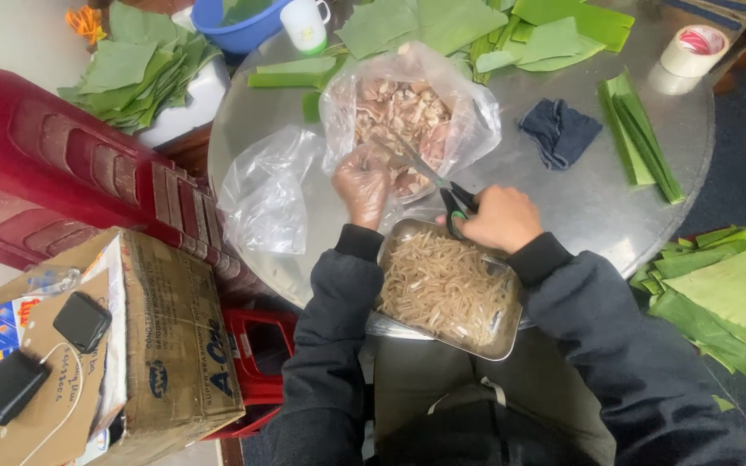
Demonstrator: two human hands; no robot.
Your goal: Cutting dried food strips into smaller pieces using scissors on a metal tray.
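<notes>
My left hand (363,184), in a thin clear glove, is closed on a pale piece of meat at the mouth of a clear plastic bag (410,112) full of pinkish meat pieces. My right hand (501,218) grips black-handled scissors (442,188), whose blades point up-left toward the piece in my left hand. Below both hands, a steel tray (446,291) holds a heap of thin pale strips and rests partly on the table edge and over my lap.
Round metal table (580,203) with cut green leaves (641,134), a dark cloth (559,129), a tape roll (692,50), an empty plastic bag (265,194), a white cup (306,23) and blue basin (239,22). Leaf stacks (727,293) lie right; a cardboard box (144,336) and red stool (45,164) stand left.
</notes>
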